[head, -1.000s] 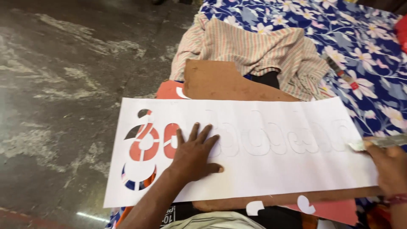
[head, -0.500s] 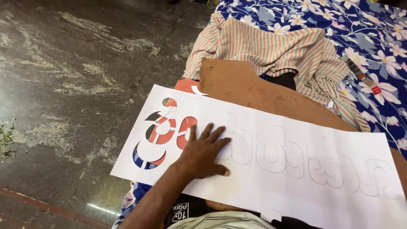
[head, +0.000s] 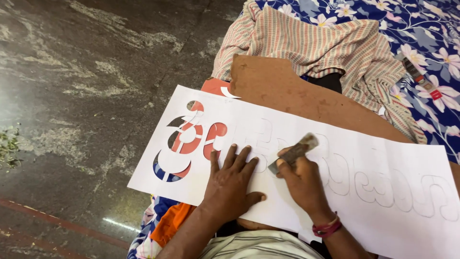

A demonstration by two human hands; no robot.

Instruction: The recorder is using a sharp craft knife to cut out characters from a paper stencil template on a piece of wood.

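Head view: my right hand (head: 303, 181) fingers clenched round small cutting blade (head: 293, 153), tip on white paper sheet (head: 364, 158) at outlined letter. My left hand (head: 231, 182) released, fingers spread flat, pinning sheet just beside blade. Sheet lies on brown board (head: 282, 88).

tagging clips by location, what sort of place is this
Probably a home floor used as a craft spot, not a workshop. A bare stone floor, a floral bedsheet with a striped cloth on it, and a white sheet on a brown board, pressed by the left hand while the right hand holds a small blade.
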